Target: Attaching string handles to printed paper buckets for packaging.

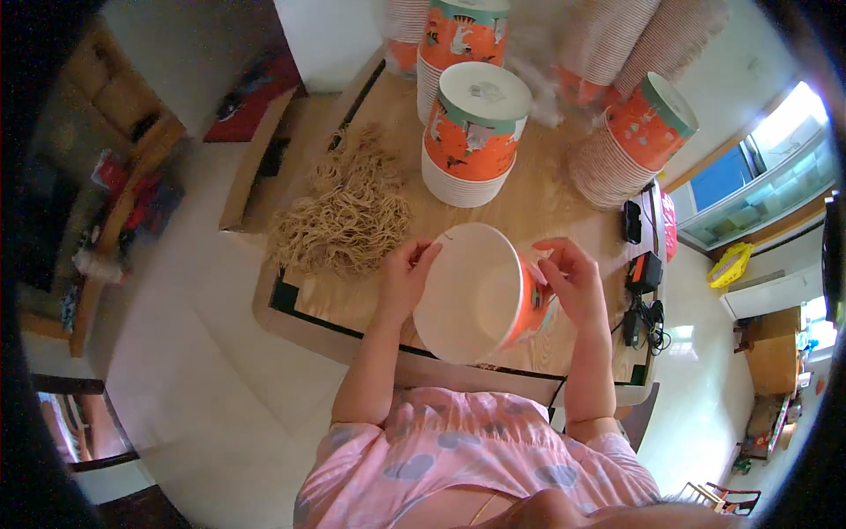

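Note:
A large paper bucket [471, 291], white inside with an orange printed outside, is tilted over the table's near edge, its mouth facing me. My left hand [412, 269] is closed in a pinch at the left of its rim. A short thin strand [448, 235] shows inside the bucket near the upper rim. At the bucket's outer right side, my right hand [571, 275] is closed, thumb and fingers pinched; what lies between them is too small to make out. A loose heap of tan cords [344, 220] lies left of the bucket.
Stacked orange and white paper buckets [471, 145] stand behind, with another nested stack [630, 141] at the far right. A black power adapter [644, 272] and coiled cable lie along the table's right edge. An open cardboard box [264, 167] adjoins the left edge.

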### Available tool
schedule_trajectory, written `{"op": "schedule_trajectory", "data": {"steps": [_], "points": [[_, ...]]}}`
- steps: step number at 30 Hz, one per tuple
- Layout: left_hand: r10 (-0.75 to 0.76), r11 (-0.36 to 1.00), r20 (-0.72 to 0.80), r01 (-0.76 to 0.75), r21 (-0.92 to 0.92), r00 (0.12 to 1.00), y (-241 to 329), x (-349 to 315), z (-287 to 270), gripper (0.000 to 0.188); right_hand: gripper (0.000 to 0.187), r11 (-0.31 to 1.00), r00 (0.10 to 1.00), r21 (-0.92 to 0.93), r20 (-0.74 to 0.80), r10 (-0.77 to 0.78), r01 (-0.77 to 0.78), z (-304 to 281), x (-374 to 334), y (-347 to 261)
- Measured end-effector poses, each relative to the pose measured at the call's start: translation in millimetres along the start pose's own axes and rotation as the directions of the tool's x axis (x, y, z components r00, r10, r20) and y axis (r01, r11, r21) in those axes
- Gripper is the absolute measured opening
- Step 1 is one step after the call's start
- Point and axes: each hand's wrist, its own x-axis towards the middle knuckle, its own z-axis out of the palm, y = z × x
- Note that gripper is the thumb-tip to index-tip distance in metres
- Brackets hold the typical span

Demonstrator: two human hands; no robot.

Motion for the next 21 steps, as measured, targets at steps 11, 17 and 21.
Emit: {"op": "schedule_trajectory", "data": {"steps": [11,17,21], "points": [[-0.066,0.97,-0.016,0.06,-0.237,0.998,-23,0,1,0.012,0.021,0.948,0.999,-0.315,0.018,-0.038,0.041,-11,14,13],[0.034,0.979,-0.111,-0.056,-0.198,0.993,-28,2,5,0.014,0.021,0.991,0.999,-0.129,0.038,0.026,-0.021,-18,12,26],[0.105,0.972,-0.202,-0.143,-0.185,0.974,-29,-2,3,0.013,0.033,0.99,0.991,0.063,0.05,0.122,-0.125,-14,5,24]]}}
